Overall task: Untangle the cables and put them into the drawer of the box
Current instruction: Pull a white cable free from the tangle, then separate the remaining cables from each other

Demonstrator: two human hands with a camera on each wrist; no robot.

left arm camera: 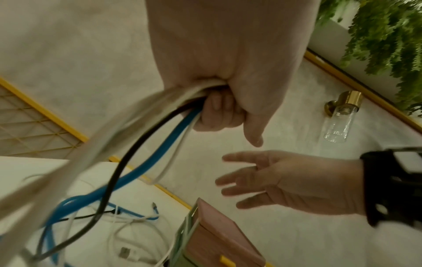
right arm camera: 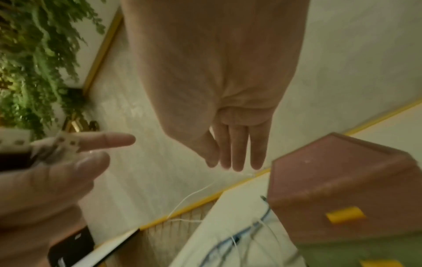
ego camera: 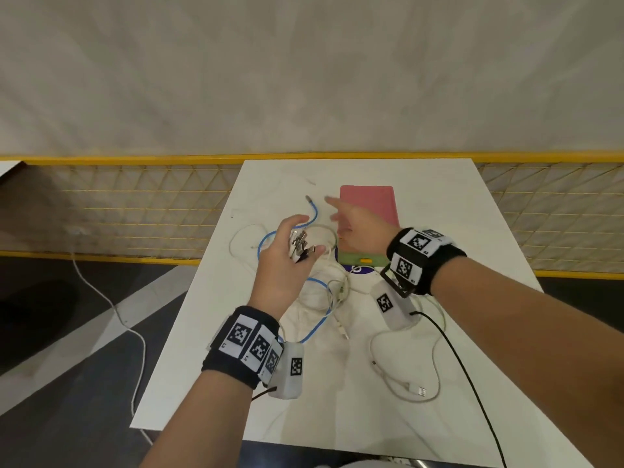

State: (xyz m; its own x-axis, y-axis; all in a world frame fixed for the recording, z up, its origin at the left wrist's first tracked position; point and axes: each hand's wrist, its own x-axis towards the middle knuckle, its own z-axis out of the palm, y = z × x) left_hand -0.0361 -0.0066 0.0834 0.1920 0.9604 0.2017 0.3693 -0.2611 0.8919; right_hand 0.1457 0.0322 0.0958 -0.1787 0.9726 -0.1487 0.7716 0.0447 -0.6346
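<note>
My left hand point(ego camera: 305, 238) is raised above the white table point(ego camera: 456, 231) and grips a bundle of cable ends point(ego camera: 302, 246), with metal plugs sticking out past the fingers. From that left hand point(left arm camera: 219, 112) blue, black and white cables point(left arm camera: 160, 159) trail down to the tangle point(ego camera: 324, 292) on the table. My right hand point(ego camera: 332, 209) is spread flat with straight fingers point(right arm camera: 237, 153), holds nothing, and hovers over the pink box point(ego camera: 368, 204). The box's green drawer front with its yellow handle point(ego camera: 366, 260) faces me. A blue cable end point(ego camera: 314, 211) lies left of the box.
A loose white cable point(ego camera: 405, 383) curls on the table's near right. Thin black wires run from both wrist cameras. A yellow mesh fence point(ego camera: 135, 204) stands behind the table, and another white cord point(ego camera: 111, 305) lies on the floor at left. A glass wall lamp point(left arm camera: 338, 122) is off to the side.
</note>
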